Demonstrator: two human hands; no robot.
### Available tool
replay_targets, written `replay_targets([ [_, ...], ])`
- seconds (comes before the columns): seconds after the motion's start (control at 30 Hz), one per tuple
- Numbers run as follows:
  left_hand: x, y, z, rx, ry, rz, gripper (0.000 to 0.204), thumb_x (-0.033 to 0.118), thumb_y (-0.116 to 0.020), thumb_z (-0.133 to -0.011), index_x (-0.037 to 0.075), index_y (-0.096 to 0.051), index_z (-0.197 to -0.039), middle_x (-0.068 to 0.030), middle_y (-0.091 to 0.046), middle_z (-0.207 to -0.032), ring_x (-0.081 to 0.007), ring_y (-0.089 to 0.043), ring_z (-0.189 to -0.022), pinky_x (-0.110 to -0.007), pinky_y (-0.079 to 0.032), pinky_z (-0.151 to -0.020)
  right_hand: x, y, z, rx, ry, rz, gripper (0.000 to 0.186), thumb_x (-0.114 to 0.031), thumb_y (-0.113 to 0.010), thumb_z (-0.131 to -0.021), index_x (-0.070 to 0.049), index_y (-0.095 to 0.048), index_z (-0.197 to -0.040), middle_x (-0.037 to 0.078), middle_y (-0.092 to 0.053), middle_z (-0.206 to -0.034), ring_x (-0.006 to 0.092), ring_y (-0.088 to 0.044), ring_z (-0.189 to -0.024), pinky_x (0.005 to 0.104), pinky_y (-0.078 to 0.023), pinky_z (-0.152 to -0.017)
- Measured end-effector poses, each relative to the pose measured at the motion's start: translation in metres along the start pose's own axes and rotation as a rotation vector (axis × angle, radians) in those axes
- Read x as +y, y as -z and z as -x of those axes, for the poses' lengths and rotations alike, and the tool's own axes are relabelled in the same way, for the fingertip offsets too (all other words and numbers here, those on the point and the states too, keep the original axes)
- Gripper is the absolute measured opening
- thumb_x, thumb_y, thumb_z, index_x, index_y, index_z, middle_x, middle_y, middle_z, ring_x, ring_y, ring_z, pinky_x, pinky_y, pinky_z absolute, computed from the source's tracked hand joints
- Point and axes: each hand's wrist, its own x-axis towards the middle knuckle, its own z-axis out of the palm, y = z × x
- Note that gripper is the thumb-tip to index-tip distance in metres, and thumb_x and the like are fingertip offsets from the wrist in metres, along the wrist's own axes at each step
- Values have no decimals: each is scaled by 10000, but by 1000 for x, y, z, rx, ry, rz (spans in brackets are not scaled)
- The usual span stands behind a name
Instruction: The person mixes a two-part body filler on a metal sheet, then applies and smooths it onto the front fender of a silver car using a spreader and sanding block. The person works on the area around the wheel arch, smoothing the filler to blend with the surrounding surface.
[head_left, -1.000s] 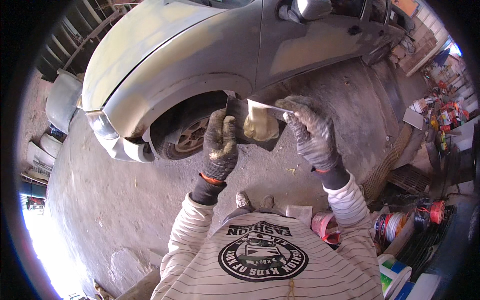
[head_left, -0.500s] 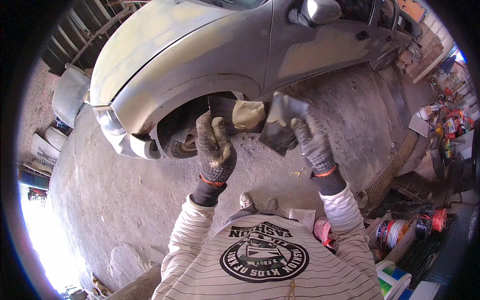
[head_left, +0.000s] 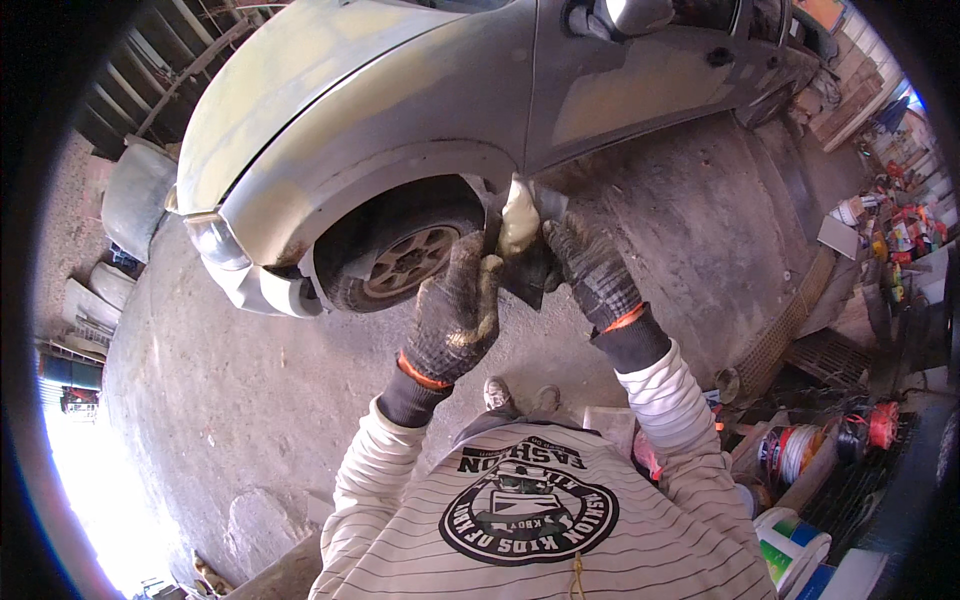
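In gloved fingers, my left hand point(head_left: 455, 310) grips a dark flat spreader plate at its left side. My right hand point(head_left: 590, 270) grips a second flat spreader plate, angled against the first. A lump of cream-coloured putty point(head_left: 518, 215) is on the plates between my hands; where one plate ends and the other begins is hard to tell. Beyond them stands a car point(head_left: 400, 110) with patchy grey and cream paint, its front wheel point(head_left: 405, 262) inside the arch.
Loose body panels point(head_left: 140, 190) lean at the left. Along the right lie tins and clutter point(head_left: 895, 230), a perforated metal strip point(head_left: 770, 330), wire spools point(head_left: 790, 450) and white buckets point(head_left: 790, 545). The concrete floor point(head_left: 220, 390) runs beneath the car and my feet.
My hands have come together, the right moving left and the left slightly right, bringing the two plates against each other. The putty, spread flat half a second ago, now shows as an upright lump.
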Motion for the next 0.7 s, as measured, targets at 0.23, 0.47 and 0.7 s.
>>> replay_targets([
  [0.23, -21, 29, 19, 168, 296, -2, 232, 36, -537, -1018, -16, -603, -1234, -193, -661, -1166, -279, -652, -1065, -337, -523, -901, -37, 2, -11, 132, 533, -19, 386, -60, -670, -949, -23, -592, -1325, 80, -654, -1258, 157, -623, -1106, 317, -517, -976],
  [0.47, -34, 30, 16, 296, 482, 336, 219, 135, -559, -1039, -12, -626, -1186, -100, -663, -1067, -161, -619, -940, -312, -516, -850, -51, 12, 12, -149, 1000, 744, 235, -135, -696, -925, 34, -699, -1088, 220, -721, -922, 314, -723, -813, 399, -581, -728],
  [0.7, -18, 14, 0, 400, 153, 15, 180, 104, -504, -1047, -7, -558, -1179, -118, -646, -985, -176, -623, -867, -298, -517, -770, -64, -6, 24, 79, 1161, 1063, 401, -93, -669, -816, -72, -674, -1217, 108, -661, -1022, 300, -640, -974, 441, -509, -904],
])
